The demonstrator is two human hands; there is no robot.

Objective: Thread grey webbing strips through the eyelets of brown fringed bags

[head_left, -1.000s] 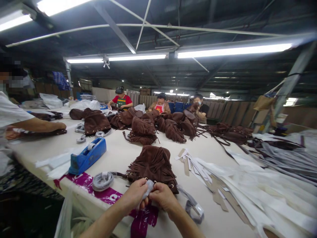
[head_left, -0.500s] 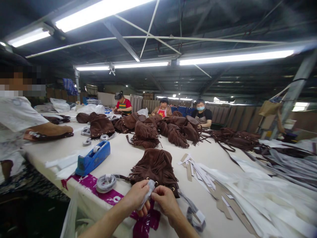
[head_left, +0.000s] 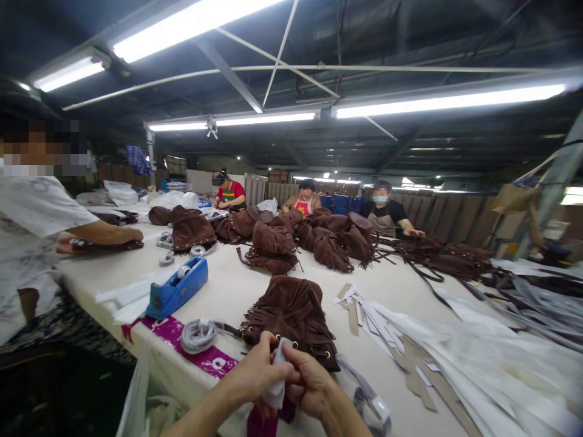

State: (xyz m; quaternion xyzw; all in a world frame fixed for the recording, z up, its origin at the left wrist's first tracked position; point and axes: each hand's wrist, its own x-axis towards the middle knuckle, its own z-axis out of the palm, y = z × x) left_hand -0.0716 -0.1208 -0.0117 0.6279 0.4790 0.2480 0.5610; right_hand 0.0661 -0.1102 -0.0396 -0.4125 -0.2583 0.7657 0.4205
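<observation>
A small piece of thin white wrapping sheet is pinched between my two hands, close to the table's front edge. My left hand grips it from the left, and my right hand has its thumb and fingers closed on the right side. Whatever the sheet may be folded around is hidden. Just beyond my fingers lies a brown fringed bag, its row of metal eyelets towards me. A coiled strap wrapped in grey rests to its left, joined to the bag, and another wrapped strap lies at its right.
A blue tape dispenser stands left, near purple printed plastic. Paper strips and white sheets spread on the right. More brown bags are piled farther back. A co-worker is at left; several others sit across.
Both hands have shifted closer together around the white sheet, which now stands more upright between them. My view has turned slightly left. Across the table, one co-worker's arm has reached out towards the bags.
</observation>
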